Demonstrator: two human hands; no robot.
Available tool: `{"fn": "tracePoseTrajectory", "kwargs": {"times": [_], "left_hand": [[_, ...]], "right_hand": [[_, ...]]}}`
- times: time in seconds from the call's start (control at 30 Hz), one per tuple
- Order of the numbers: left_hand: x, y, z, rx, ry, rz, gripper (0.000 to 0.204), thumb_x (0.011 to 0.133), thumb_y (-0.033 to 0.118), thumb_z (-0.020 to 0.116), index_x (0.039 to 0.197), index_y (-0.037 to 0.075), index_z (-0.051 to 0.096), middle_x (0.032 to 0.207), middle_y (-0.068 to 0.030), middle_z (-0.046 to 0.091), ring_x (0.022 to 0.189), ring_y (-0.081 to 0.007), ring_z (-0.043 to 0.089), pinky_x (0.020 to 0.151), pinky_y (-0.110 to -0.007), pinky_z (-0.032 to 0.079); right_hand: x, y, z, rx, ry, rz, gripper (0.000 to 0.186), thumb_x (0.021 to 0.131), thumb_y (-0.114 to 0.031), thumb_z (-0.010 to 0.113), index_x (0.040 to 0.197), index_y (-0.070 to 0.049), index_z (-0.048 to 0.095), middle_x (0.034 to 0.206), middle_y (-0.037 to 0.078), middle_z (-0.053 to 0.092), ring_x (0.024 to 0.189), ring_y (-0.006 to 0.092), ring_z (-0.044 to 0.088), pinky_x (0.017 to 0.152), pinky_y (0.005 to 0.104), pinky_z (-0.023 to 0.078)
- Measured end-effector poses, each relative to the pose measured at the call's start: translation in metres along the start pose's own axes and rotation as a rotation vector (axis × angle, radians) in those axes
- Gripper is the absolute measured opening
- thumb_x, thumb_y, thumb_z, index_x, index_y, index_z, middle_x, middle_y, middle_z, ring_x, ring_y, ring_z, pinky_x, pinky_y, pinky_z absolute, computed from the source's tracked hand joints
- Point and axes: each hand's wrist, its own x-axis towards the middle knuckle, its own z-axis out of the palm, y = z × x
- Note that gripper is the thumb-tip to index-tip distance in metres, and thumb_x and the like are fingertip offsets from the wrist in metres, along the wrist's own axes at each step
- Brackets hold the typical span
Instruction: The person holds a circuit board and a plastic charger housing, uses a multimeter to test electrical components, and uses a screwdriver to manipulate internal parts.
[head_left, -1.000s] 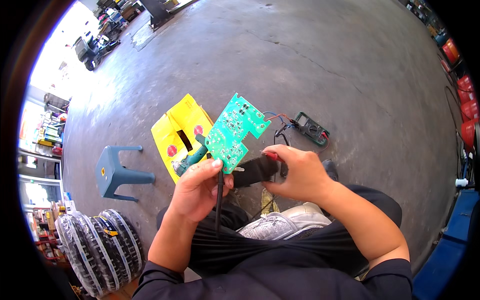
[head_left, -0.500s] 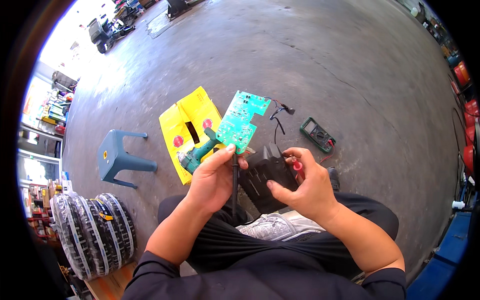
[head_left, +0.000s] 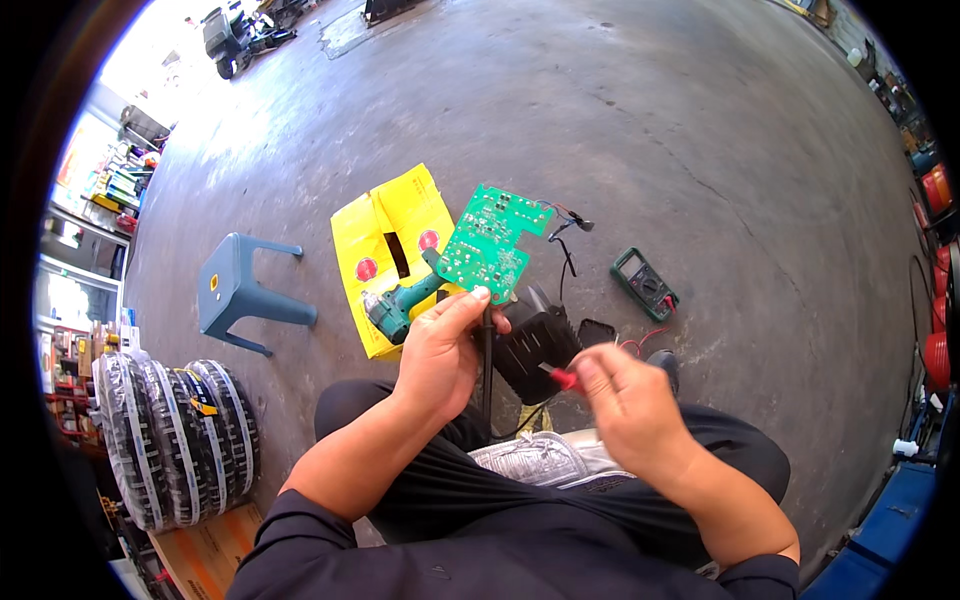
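Note:
My left hand [head_left: 440, 350] pinches the lower edge of a green circuit board [head_left: 492, 240], thumb on top. Wires with a small black connector [head_left: 580, 222] trail from the board's right side. A black cable [head_left: 487, 370] hangs down by my left fingers. Against those fingers is a black plastic housing [head_left: 535, 350] with slots, tilted above my lap. My right hand [head_left: 635, 405], blurred by motion, is closed round a red-handled tool [head_left: 565, 379] with a short pale tip, which points at the housing's right side. I cannot tell whether it is a test probe or a screwdriver.
A dark green multimeter [head_left: 645, 284] with a red lead lies ahead on the right. A green cordless power tool [head_left: 400, 308] rests on a yellow bag [head_left: 390, 215]. Left are a blue stool [head_left: 250, 290] and wrapped tyres [head_left: 180, 440]. Blue boxes [head_left: 890, 530] stand right.
My right hand has let go of the black housing and drawn back right and down, bringing the red-handled tool round to point left. My left hand still grips the board.

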Motion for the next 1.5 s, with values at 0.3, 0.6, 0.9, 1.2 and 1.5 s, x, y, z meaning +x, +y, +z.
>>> {"fn": "tracePoseTrajectory", "kwargs": {"times": [0.3, 0.6, 0.9, 1.2, 1.5], "left_hand": [[-0.001, -0.006, 0.002, -0.005, 0.05, -0.019, 0.018, 0.099, 0.017, 0.061, 0.103, -0.001, 0.065, 0.091, -0.0082, 0.065, 0.087, -0.0176, 0.062, 0.085, -0.031, 0.048], [-0.003, -0.007, -0.001, -0.023, 0.052, -0.042, 0.018, 0.098, 0.016, 0.062, 0.103, -0.002, 0.065, 0.093, -0.0085, 0.065, 0.087, -0.0173, 0.062, 0.085, -0.031, 0.048], [-0.004, -0.008, 0.003, -0.013, 0.056, 0.003, 0.016, 0.098, 0.015, 0.062, 0.101, -0.001, 0.065, 0.092, -0.0072, 0.066, 0.084, -0.0174, 0.063, 0.085, -0.032, 0.049], [-0.006, -0.009, 0.009, 0.004, 0.034, -0.012, 0.014, 0.098, 0.013, 0.061, 0.102, 0.0, 0.065, 0.092, -0.0067, 0.065, 0.083, -0.016, 0.062, 0.083, -0.031, 0.05], [-0.007, -0.008, 0.007, -0.006, 0.03, -0.018, 0.014, 0.098, 0.013, 0.06, 0.102, 0.0, 0.065, 0.092, -0.0066, 0.065, 0.082, -0.0159, 0.062, 0.082, -0.031, 0.05]], "right_hand": [[0.009, 0.03, 0.03, 0.271, -0.235, 0.229, 0.036, 0.108, -0.029, 0.046, 0.106, 0.001, 0.065, 0.077, 0.003, 0.058, 0.07, 0.0114, 0.054, 0.064, 0.0278, 0.044], [0.012, 0.024, 0.033, 0.072, -0.166, 0.13, 0.039, 0.105, -0.033, 0.049, 0.1, 0.002, 0.067, 0.074, 0.02, 0.064, 0.071, 0.0341, 0.064, 0.068, 0.0428, 0.048], [0.007, 0.02, 0.029, 0.0, -0.117, -0.017, 0.037, 0.104, -0.031, 0.05, 0.098, 0.002, 0.066, 0.086, 0.024, 0.067, 0.082, 0.0432, 0.065, 0.074, 0.0482, 0.049], [0.007, 0.028, 0.032, 0.017, -0.075, -0.032, 0.038, 0.104, -0.031, 0.049, 0.092, 0.002, 0.064, 0.085, 0.024, 0.066, 0.084, 0.0447, 0.064, 0.074, 0.0504, 0.049], [0.006, 0.027, 0.033, 0.027, -0.062, -0.023, 0.037, 0.104, -0.03, 0.049, 0.095, 0.002, 0.064, 0.086, 0.023, 0.067, 0.084, 0.0436, 0.065, 0.074, 0.0493, 0.05]]}}
